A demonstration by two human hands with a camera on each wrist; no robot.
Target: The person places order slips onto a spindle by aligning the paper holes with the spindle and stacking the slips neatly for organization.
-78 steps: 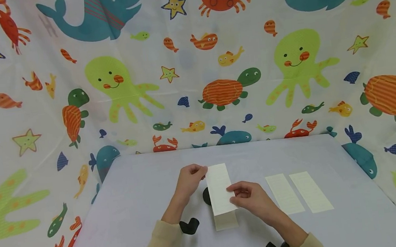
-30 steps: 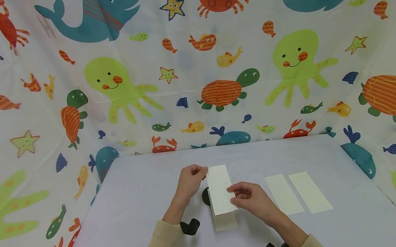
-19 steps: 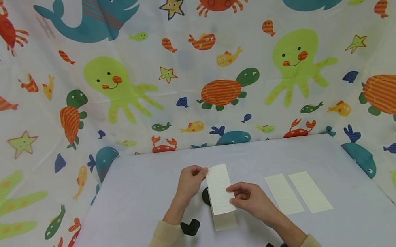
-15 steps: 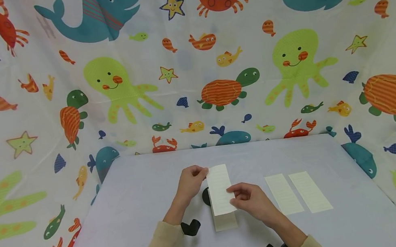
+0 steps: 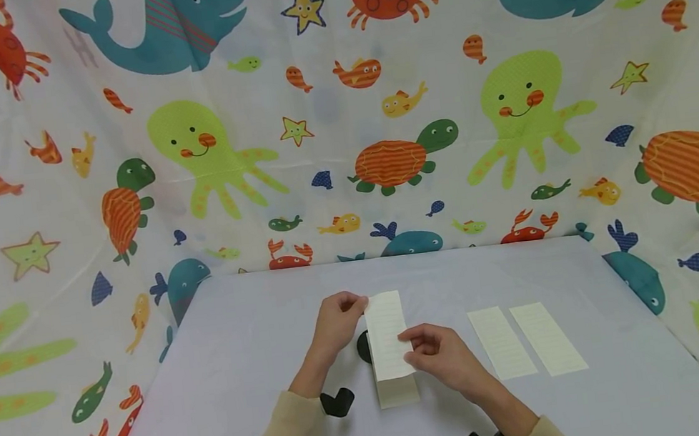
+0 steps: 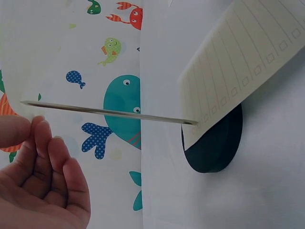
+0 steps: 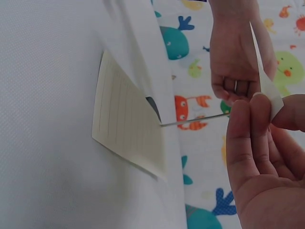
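My left hand (image 5: 336,324) pinches the top left corner of a cream lined paper slip (image 5: 389,339). My right hand (image 5: 442,353) pinches the slip's right edge lower down, between thumb and fingers. Below it a second lined slip (image 6: 238,71) is pierced by the thin metal rod (image 6: 109,113) of a bill spike and lies low over its round black base (image 6: 214,143). The rod's free tip reaches up close to my left fingers in the left wrist view. In the right wrist view the held slip (image 7: 270,93) is nearly edge-on, at the rod's upper end.
Two more lined slips, one (image 5: 502,343) beside the other (image 5: 549,339), lie flat on the white table (image 5: 244,374) to the right. Black wrist cameras (image 5: 337,402) sit on both wrists. A curtain (image 5: 325,120) printed with sea animals hangs behind the table.
My right hand has shifted very slightly left with the slip's edge. Both hands keep their grip on the slip, and the slips on the table have stayed put.
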